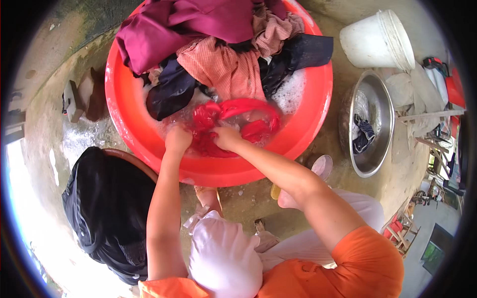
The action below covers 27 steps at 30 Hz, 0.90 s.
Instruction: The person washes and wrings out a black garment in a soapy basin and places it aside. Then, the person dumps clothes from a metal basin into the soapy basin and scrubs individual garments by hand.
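Observation:
Both hands are in soapy water at the near side of a large red plastic basin (208, 173). My left hand (179, 138) is closed on the left edge of a wet red garment (257, 131), and my right hand (226, 138) grips the same cloth a little to the right; its fingertips are partly hidden by cloth and water. Beyond the hands, an orange-and-white checked cloth (227, 69) droops into the water between dark wet garments (173, 89). A maroon cloth (208, 18) is heaped over the basin's far rim.
Black clothes (111, 208) drape over a brown tub (130, 158) at the lower left. To the right stand a metal basin (389, 138) holding a dark blue cloth (363, 136), a white plastic bucket (369, 41) and a small cup (322, 167). Stones (89, 95) lie at the left on wet concrete.

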### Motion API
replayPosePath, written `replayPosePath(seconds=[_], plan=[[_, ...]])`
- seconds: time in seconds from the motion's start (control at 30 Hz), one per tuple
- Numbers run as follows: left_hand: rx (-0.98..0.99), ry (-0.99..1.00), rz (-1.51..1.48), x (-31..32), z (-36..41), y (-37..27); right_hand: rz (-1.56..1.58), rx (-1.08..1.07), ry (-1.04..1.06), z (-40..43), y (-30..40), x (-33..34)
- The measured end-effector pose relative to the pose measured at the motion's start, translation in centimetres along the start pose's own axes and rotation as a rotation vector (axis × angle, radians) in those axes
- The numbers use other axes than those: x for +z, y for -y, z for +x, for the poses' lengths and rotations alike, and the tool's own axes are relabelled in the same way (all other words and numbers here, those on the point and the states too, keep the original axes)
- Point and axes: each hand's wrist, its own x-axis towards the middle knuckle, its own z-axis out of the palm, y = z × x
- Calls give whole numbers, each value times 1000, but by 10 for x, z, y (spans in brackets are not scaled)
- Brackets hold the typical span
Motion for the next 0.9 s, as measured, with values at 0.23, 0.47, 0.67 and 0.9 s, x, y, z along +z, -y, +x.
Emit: replayPosePath(seconds=[0.23,0.47,0.67,0.9], plan=[[-438,445,-1723,23,-18,-32,567,-365,-404,-62,128,-37],[-309,440,-1904,58,-17,-29,173,-297,-638,-26,118,-40],[-413,74,-1478,17,-18,-58,106,30,-630,-9,-12,-44],[-619,182,-1467,32,9,-15,1206,371,-37,-22,28,-1]])
